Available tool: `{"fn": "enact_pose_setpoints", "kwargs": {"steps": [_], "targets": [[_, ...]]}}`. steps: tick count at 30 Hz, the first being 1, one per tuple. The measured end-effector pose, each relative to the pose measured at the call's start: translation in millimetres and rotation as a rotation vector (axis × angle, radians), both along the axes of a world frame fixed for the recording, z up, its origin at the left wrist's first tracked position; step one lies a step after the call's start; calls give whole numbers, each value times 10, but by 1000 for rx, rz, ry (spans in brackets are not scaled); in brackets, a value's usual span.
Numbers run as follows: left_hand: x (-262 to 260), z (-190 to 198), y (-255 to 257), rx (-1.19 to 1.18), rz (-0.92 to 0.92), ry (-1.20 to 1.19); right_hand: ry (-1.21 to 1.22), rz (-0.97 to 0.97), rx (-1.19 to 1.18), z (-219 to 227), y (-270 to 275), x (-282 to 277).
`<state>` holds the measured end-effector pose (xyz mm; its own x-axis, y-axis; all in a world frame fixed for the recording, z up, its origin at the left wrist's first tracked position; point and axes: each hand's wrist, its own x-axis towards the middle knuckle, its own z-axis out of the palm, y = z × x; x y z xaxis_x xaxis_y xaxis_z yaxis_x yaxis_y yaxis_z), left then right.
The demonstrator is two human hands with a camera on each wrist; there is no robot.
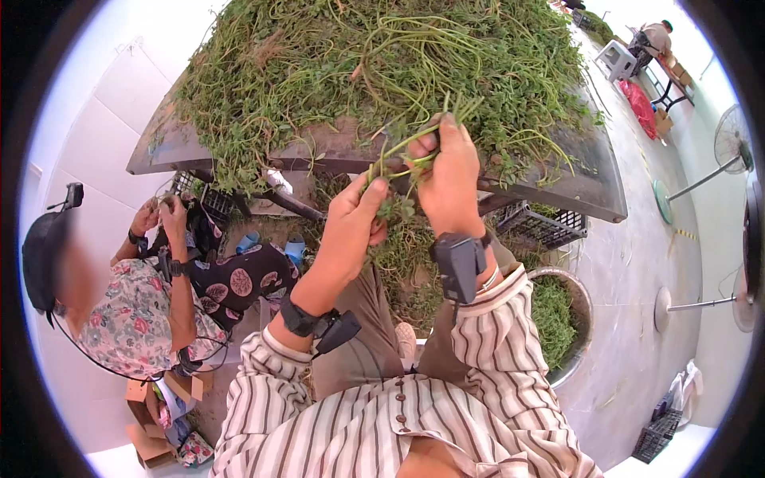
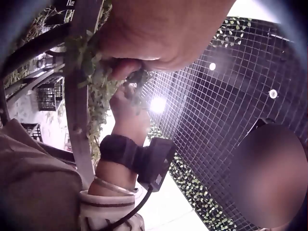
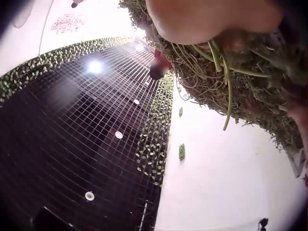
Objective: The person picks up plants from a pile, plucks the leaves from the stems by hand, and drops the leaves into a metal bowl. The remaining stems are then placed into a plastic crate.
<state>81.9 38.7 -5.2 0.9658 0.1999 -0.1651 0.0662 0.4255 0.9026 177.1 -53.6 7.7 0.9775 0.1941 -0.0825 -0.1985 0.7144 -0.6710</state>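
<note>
Several long green plant stems (image 1: 402, 150) stretch between my two hands in front of the table edge. My left hand (image 1: 347, 227) pinches their lower end between thumb and fingers, and a few leaves hang just beside it. Slightly higher and to the right, my right hand (image 1: 449, 179) grips the same stems, whose cut-looking ends stick out above the thumb. In the right wrist view, stem ends (image 3: 226, 72) poke out under the right hand (image 3: 211, 21). Behind both hands lies a large heap of leafy green plants (image 1: 319, 72).
The heap covers a dark table (image 1: 562, 187). Beneath it stand black crates (image 1: 542, 225); a round tub (image 1: 586, 319) of greens is by my right leg. To the left another person (image 1: 143, 295) sits handling something small. Standing fans (image 1: 729, 139) are at the right.
</note>
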Motion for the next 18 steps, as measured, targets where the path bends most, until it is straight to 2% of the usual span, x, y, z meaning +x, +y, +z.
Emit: {"fn": "enact_pose_setpoints", "kwargs": {"steps": [2,7,11,13,16,18], "targets": [[38,-3,22,36,-4,25,-14,-3,-12,13,45,-50],[49,5,106,181,-157,66,-146,-18,-128,41,47,-63],[73,-3,74,298,-136,19,-229,15,-252,37,61,-131],[102,-54,77,528,-51,-103,-254,22,-229,46,87,-175],[104,97,109,454,-136,-7,-271,58,-191,12,112,-197],[117,75,122,479,-119,-44,-197,147,-94,1,110,-183]]}}
